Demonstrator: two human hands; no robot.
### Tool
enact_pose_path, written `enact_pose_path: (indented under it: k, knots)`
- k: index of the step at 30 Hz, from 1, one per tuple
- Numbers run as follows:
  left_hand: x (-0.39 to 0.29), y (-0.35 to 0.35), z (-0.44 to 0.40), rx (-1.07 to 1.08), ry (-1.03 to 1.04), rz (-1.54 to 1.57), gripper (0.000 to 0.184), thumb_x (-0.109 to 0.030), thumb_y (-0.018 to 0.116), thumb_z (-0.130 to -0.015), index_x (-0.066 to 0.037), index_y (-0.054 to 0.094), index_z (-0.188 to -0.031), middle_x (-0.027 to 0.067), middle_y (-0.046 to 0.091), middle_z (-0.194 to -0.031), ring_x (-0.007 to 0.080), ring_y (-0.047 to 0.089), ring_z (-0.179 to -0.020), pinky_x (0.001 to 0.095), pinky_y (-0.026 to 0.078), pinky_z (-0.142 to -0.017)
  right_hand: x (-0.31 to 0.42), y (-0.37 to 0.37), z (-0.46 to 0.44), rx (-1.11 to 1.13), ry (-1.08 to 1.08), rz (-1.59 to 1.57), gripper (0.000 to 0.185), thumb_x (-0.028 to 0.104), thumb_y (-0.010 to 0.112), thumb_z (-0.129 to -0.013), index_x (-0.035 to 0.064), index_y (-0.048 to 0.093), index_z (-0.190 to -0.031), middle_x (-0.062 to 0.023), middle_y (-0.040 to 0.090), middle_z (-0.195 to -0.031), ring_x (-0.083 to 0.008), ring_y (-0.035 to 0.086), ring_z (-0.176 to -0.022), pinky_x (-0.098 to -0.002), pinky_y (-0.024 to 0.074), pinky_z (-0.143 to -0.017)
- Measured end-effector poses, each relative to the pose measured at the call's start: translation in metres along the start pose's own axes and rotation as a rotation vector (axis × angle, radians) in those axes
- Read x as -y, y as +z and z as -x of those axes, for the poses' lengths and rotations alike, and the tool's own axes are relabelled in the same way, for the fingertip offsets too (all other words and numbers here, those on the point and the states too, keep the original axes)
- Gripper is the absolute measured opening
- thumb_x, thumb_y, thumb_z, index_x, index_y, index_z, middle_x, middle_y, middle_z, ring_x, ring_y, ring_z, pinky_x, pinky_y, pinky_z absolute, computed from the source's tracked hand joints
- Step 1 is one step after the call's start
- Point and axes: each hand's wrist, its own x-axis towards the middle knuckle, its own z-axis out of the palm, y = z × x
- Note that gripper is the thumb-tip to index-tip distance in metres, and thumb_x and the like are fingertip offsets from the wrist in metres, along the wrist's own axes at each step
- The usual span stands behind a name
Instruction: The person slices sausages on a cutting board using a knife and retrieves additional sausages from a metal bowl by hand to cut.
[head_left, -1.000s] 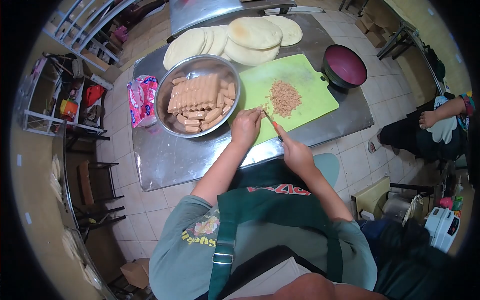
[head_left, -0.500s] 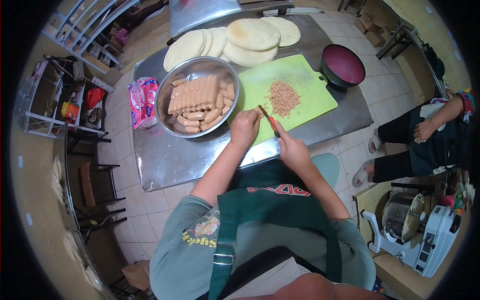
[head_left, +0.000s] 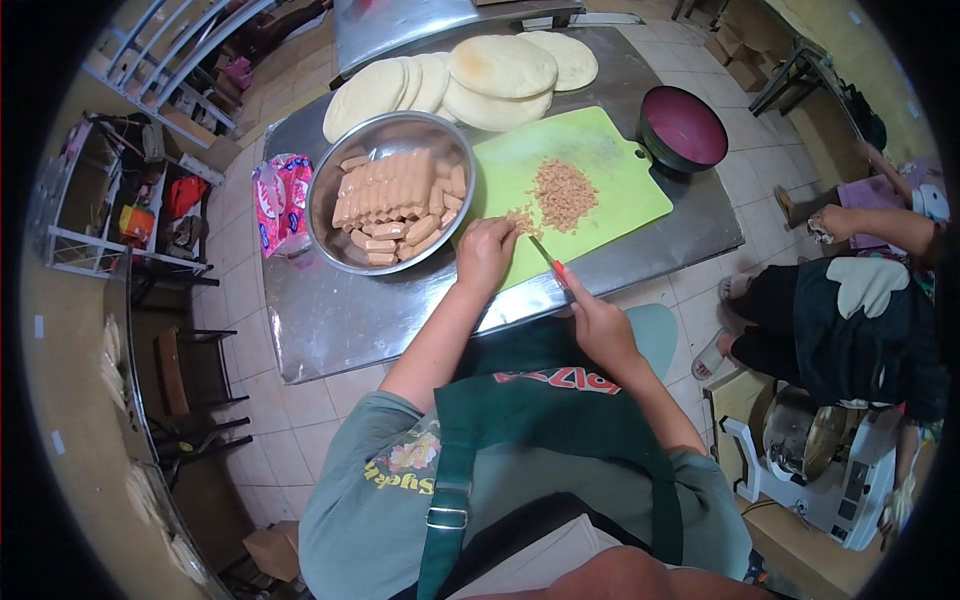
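Note:
My left hand [head_left: 484,252] is closed at the near left edge of the green cutting board [head_left: 625,200], its fingertips pressed on cut sausage pieces [head_left: 521,219]. Part of what lies under the fingers is hidden. In my right hand [head_left: 604,332] is a knife [head_left: 558,268] with a red and black handle, its blade tip on the board just right of the left fingertips. A pile of finely chopped sausage [head_left: 566,196] lies on the board beyond the blade. Left of the board, a steel bowl [head_left: 330,250] holds many whole sausages [head_left: 388,188].
Flat round dough bases [head_left: 502,66] are stacked at the table's far side. A dark bowl with a pink inside [head_left: 686,128] stands at the right corner, and a pink plastic packet [head_left: 282,200] at the left. Another person [head_left: 860,320] stands at right near a mixer [head_left: 815,470].
The knife has drawn back toward me and right, away from my left fingertips, where loose cut bits now show. The other person has turned and moved; a further person's arm appears behind.

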Motion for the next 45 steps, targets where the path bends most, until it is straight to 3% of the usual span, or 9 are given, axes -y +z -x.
enact_pose_path:
  k: [6,9,11,15,21,24,26,36,45]
  knots:
    - [-0.003,-0.003,0.002,0.024,-0.015,-0.014,0.010,-0.008,0.067,-0.074,-0.003,0.066,-0.083,0.0146,0.063,-0.073,0.0322,0.059,-0.070,0.0408,0.047,-0.065,0.004,0.005,-0.023,-0.081,-0.053,-0.005,0.055,0.011,0.050,-0.085,0.0186,0.036,-0.138,-0.0179,0.059,-0.062,-0.0368,0.059,-0.057,-0.0456,0.0467,-0.055]
    - [-0.002,-0.003,0.002,0.040,-0.033,-0.029,0.010,-0.009,0.067,-0.074,-0.003,0.065,-0.083,0.0153,0.061,-0.071,0.0329,0.059,-0.070,0.0415,0.047,-0.065,0.010,0.006,-0.037,-0.005,-0.022,0.087,0.057,0.012,0.051,-0.085,0.0196,0.036,-0.139,-0.0181,0.059,-0.063,-0.0361,0.060,-0.058,-0.0457,0.0476,-0.056]
    - [-0.001,-0.002,0.002,0.035,-0.036,-0.023,0.010,-0.009,0.067,-0.074,-0.003,0.065,-0.082,0.0155,0.061,-0.071,0.0332,0.059,-0.070,0.0418,0.047,-0.065,0.013,0.003,-0.043,0.096,0.064,0.090,0.054,0.013,0.050,-0.086,0.0225,0.038,-0.138,-0.0212,0.061,-0.073,-0.0391,0.060,-0.068,-0.0472,0.0463,-0.064]
    - [-0.001,-0.002,0.001,0.027,-0.024,-0.012,0.010,-0.009,0.067,-0.074,-0.003,0.065,-0.082,0.0155,0.061,-0.071,0.0334,0.058,-0.070,0.0416,0.047,-0.064,0.010,0.002,-0.055,0.103,0.009,0.085,0.059,0.012,0.051,-0.085,0.0234,0.034,-0.139,-0.0200,0.060,-0.066,-0.0376,0.060,-0.062,-0.0472,0.0478,-0.061]
    - [-0.003,-0.004,0.000,0.067,-0.043,-0.024,0.010,-0.010,0.067,-0.075,-0.004,0.066,-0.083,0.0156,0.061,-0.072,0.0335,0.058,-0.070,0.0414,0.047,-0.064,-0.007,0.006,-0.060,0.146,0.031,-0.175,0.054,0.011,0.048,-0.086,0.0249,0.038,-0.137,-0.0243,0.060,-0.074,-0.0413,0.059,-0.070,-0.0480,0.0467,-0.067]
    - [-0.004,-0.005,0.001,0.068,-0.040,-0.040,0.010,-0.010,0.067,-0.075,-0.004,0.066,-0.083,0.0153,0.062,-0.072,0.0332,0.059,-0.071,0.0413,0.047,-0.065,-0.004,0.003,-0.036,0.150,0.038,0.010,0.054,0.012,0.048,-0.086,0.0230,0.038,-0.138,-0.0222,0.059,-0.068,-0.0403,0.059,-0.064,-0.0484,0.0464,-0.063]
    - [-0.004,-0.005,0.001,0.072,-0.046,-0.046,0.010,-0.010,0.067,-0.075,-0.004,0.066,-0.083,0.0151,0.062,-0.073,0.0330,0.059,-0.071,0.0412,0.047,-0.065,-0.011,0.007,-0.023,0.042,-0.021,0.005,0.054,0.012,0.047,-0.085,0.0231,0.038,-0.138,-0.0204,0.060,-0.066,-0.0385,0.059,-0.062,-0.0471,0.0465,-0.061]
    - [-0.001,-0.001,0.006,-0.029,0.020,-0.040,0.010,-0.011,0.069,-0.074,-0.004,0.066,-0.081,0.0117,0.064,-0.076,0.0304,0.059,-0.072,0.0380,0.048,-0.067,-0.006,-0.009,-0.018,-0.056,-0.046,-0.069,0.055,0.012,0.050,-0.084,0.0227,0.039,-0.137,-0.0192,0.061,-0.068,-0.0363,0.060,-0.064,-0.0462,0.0470,-0.061]
    - [0.002,-0.002,0.007,-0.002,-0.031,-0.046,0.011,-0.012,0.069,-0.075,-0.004,0.065,-0.081,0.0126,0.064,-0.075,0.0306,0.061,-0.072,0.0386,0.048,-0.065,0.014,-0.010,-0.047,0.117,0.011,0.042,0.056,0.012,0.050,-0.085,0.0263,0.037,-0.138,-0.0211,0.061,-0.074,-0.0381,0.060,-0.070,-0.0470,0.0472,-0.066]
